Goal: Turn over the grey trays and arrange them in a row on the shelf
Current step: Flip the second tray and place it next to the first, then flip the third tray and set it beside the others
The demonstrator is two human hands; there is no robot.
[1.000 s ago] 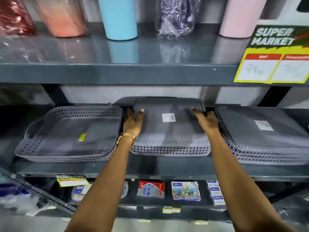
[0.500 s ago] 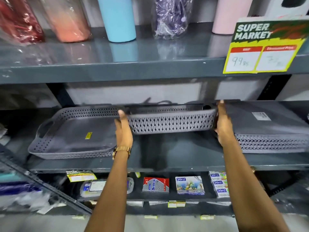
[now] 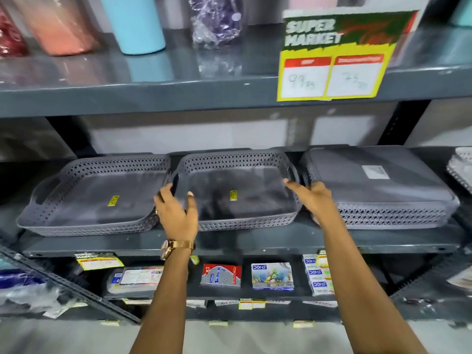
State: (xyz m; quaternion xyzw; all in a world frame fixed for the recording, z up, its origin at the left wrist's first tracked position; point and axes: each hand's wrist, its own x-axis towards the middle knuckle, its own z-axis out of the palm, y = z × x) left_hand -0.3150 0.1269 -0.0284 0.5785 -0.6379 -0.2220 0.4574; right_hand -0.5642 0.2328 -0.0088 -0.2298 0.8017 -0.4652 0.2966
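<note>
The middle grey tray sits open side up on the dark shelf, a small yellow sticker on its floor. The left hand is at this tray's left front corner, fingers spread and loose, the thumb over the rim inside the tray and the other fingers on the outside by the handle cut-out; it does not clamp the tray. The right hand is at the tray's right side, open, with its fingers stretched toward the right handle, touching or just beside the wall. Left of the middle tray, touching it, lies another upright tray. Right of it lies an upside-down stack of trays with a white label on top.
</note>
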